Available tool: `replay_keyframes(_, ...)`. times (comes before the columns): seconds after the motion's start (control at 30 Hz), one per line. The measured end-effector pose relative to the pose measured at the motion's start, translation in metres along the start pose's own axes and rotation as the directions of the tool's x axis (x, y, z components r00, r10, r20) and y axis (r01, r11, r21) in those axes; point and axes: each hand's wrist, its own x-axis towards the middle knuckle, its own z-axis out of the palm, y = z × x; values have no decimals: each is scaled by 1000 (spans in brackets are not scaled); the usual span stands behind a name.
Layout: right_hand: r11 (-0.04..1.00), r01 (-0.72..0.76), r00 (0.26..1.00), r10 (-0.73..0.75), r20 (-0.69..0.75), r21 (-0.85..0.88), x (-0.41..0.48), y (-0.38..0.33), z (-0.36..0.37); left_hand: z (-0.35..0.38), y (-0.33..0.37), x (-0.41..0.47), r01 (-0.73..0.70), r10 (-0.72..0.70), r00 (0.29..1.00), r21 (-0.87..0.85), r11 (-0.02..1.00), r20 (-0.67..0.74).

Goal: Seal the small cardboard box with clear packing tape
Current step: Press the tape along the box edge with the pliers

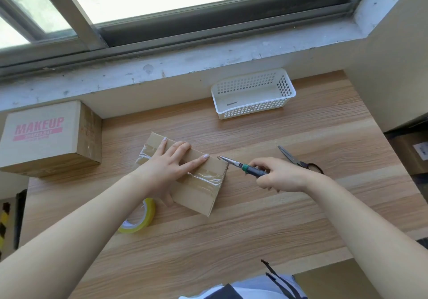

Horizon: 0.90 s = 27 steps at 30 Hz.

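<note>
The small cardboard box [196,196] lies in the middle of the wooden table, with clear tape running across its top and over both ends. My left hand [171,162] presses flat on the box top, fingers spread. My right hand [280,175] is to the right of the box, closed around a dark, green-collared handle of a pointed metal tool [238,165]. The tool's tip hangs just off the box's right top corner. A roll of clear, yellowish packing tape [142,217] lies on the table by the box's near left side, partly hidden under my left forearm.
A pair of scissors [298,160] lies on the table behind my right hand. A white perforated basket [252,111] stands at the back. A larger cardboard box printed MAKEUP [46,136] sits at the left edge. The window sill [162,66] runs along the back.
</note>
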Motion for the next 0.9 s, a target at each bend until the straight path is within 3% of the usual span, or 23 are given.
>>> replay_keyframes(0.27,934,4,998,21,-67,357,-4,24,54,-1,1,0,96,-95,995,-60,994,34)
replay_keyframes(0.5,774,-19,989,107,-102,633,1,13,96,1,8,0,145,-141,989,-119,982,42)
replay_keyframes(0.77,683,13,981,132,-141,730,-1,-1,115,5,12,0,168,-165,986,-139,976,29)
replay_keyframes(0.9,694,8,977,149,-155,720,2,-5,120,5,15,-1,176,-174,984,-146,973,27)
